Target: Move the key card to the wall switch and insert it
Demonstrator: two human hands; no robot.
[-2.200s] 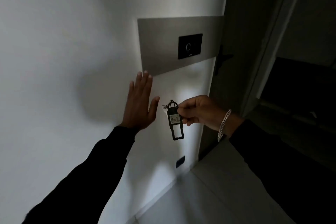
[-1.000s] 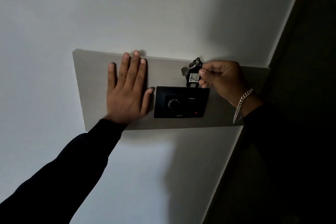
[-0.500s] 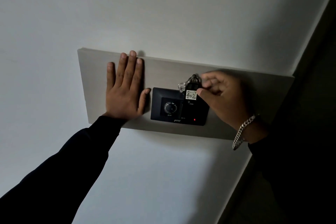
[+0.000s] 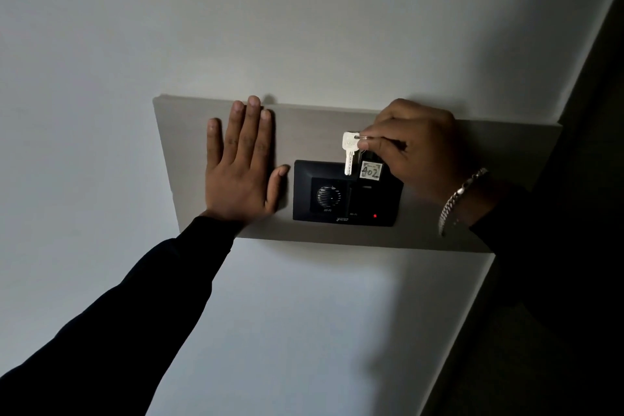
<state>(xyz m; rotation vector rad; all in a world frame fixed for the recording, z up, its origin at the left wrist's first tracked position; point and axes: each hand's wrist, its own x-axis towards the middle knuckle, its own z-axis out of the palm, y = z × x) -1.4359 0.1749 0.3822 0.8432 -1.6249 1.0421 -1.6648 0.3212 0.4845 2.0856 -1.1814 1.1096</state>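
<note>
The black wall switch (image 4: 347,194) sits on a grey panel (image 4: 314,135), with a round dial on its left half and a small red light at its lower right. The black key card (image 4: 370,170), labelled 402, stands upright at the slot in the switch's right half; only its top part shows. A silver key (image 4: 349,152) hangs beside it from the ring. My right hand (image 4: 412,149) pinches the ring and the card's top from above. My left hand (image 4: 241,165) lies flat and open on the panel, its thumb just left of the switch.
A white wall (image 4: 236,27) surrounds the panel. A dark door frame (image 4: 594,84) runs down the right side, very close to my right arm. The room is dim.
My right hand has moved the key card from the switch's top edge down onto its right half. The silver key now hangs straight down. My left hand has stayed flat on the panel.
</note>
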